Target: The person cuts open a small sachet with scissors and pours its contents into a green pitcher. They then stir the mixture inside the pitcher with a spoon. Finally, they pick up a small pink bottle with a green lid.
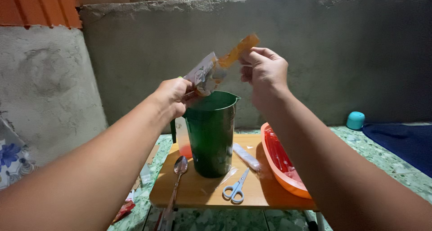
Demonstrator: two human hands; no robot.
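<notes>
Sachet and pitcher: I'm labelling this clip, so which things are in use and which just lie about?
In use:
left hand and right hand, both on the sachet
green pitcher beneath it

Lying about:
spoon
scissors
orange basin
teal cup
wooden board

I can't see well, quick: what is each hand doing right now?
Left hand: closed on the powder sachet, above the green pitcher.
Right hand: fingers pinched on the orange strip at the sachet's top.

Both bare arms are stretched forward and raised; the left hand (173, 96) and right hand (264, 70) are closed in pinching grips.
</notes>
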